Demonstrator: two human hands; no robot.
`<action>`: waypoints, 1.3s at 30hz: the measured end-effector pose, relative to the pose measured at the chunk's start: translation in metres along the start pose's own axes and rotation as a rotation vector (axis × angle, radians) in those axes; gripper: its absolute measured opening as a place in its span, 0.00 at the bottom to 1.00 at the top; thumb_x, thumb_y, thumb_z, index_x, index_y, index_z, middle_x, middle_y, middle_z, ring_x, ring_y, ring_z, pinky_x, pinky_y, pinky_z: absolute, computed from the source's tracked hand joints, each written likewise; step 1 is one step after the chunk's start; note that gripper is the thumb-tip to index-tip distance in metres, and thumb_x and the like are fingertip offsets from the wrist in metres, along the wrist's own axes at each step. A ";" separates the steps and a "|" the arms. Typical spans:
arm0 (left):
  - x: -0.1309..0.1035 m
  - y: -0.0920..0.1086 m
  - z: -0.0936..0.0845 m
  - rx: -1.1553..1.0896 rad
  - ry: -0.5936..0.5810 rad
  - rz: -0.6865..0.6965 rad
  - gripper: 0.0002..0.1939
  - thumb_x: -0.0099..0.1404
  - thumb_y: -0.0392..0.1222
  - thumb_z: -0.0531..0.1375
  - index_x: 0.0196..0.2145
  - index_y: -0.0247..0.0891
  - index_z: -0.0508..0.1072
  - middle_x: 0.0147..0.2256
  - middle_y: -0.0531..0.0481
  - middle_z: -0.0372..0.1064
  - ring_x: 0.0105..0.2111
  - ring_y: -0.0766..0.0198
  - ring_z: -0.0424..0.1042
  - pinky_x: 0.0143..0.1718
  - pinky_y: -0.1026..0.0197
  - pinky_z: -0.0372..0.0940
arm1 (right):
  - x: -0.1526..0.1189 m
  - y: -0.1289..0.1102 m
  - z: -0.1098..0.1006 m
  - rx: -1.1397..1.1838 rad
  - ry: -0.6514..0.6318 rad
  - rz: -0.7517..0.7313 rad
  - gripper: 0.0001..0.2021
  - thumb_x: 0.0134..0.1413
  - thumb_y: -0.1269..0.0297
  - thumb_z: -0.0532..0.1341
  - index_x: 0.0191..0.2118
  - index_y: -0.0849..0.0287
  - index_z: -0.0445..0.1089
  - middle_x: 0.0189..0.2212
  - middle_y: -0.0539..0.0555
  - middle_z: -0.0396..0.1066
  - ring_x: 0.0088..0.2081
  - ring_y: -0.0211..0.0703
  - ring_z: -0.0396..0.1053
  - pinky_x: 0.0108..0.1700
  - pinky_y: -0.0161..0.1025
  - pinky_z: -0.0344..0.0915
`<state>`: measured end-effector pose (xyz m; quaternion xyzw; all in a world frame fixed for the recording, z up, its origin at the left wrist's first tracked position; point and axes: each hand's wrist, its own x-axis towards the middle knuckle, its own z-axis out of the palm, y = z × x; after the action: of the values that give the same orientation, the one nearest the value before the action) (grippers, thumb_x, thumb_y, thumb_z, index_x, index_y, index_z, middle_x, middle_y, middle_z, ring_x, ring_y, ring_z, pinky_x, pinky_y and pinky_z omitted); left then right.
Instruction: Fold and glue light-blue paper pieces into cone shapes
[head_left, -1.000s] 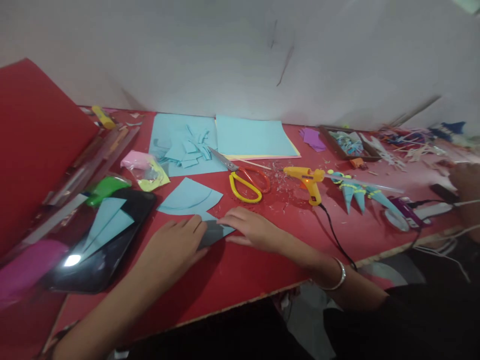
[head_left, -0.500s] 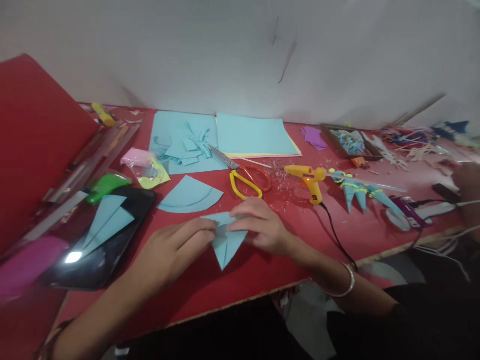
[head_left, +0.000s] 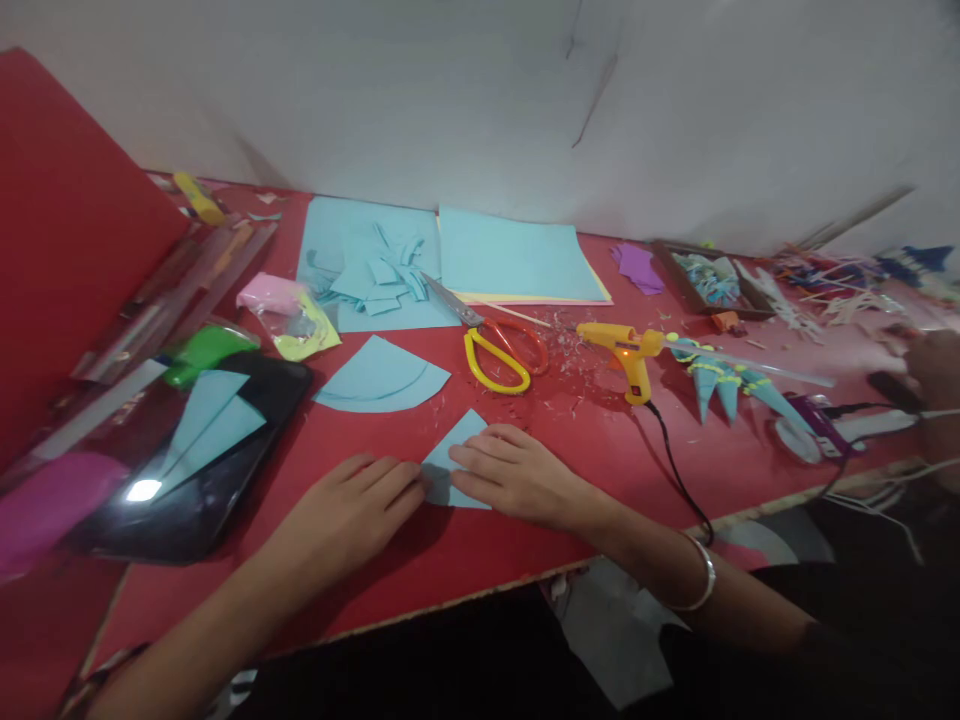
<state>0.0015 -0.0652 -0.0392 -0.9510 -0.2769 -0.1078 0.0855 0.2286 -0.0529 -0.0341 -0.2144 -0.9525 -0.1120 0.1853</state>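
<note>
And nothing readable here: the purple box [head_left: 825,432] carries pale marks, the yellow glue gun [head_left: 622,350] a small label, both too blurred to make out.

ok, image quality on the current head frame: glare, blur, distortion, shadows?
Head view: bright glare spot on the black tablet-like slab; right edge smeared, the far-right hand blurred; table edge bows, wide-lens style; soft shadow below the left hand; wall dim, grey.
</note>
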 end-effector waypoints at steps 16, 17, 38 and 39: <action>-0.013 0.014 -0.003 -0.007 0.157 -0.325 0.21 0.69 0.36 0.43 0.24 0.38 0.70 0.23 0.51 0.71 0.24 0.61 0.68 0.28 0.58 0.57 | 0.013 0.010 0.021 0.606 -0.085 0.275 0.09 0.58 0.63 0.56 0.33 0.59 0.72 0.34 0.53 0.71 0.36 0.38 0.67 0.39 0.35 0.60; -0.014 0.014 -0.001 -0.034 0.145 -0.366 0.21 0.69 0.38 0.43 0.24 0.38 0.70 0.23 0.52 0.71 0.24 0.62 0.69 0.29 0.58 0.56 | 0.015 0.011 0.022 0.641 -0.083 0.290 0.09 0.58 0.63 0.57 0.32 0.60 0.72 0.33 0.53 0.71 0.35 0.37 0.67 0.38 0.35 0.60; -0.012 0.014 0.001 -0.137 -0.056 -0.618 0.21 0.68 0.46 0.43 0.21 0.39 0.63 0.20 0.51 0.66 0.22 0.60 0.68 0.30 0.55 0.58 | 0.022 0.012 0.025 0.520 -0.192 0.432 0.12 0.56 0.63 0.58 0.25 0.61 0.60 0.27 0.51 0.59 0.30 0.37 0.56 0.32 0.34 0.54; -0.012 0.012 0.000 -0.175 -0.078 -0.631 0.20 0.68 0.46 0.43 0.22 0.39 0.64 0.21 0.51 0.66 0.22 0.60 0.68 0.30 0.55 0.58 | 0.022 0.011 0.025 0.514 -0.197 0.430 0.12 0.56 0.63 0.58 0.25 0.61 0.59 0.27 0.51 0.59 0.30 0.37 0.55 0.31 0.34 0.54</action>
<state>-0.0019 -0.0812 -0.0440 -0.8256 -0.5505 -0.1159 -0.0447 0.2077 -0.0274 -0.0461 -0.3660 -0.8959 0.1944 0.1598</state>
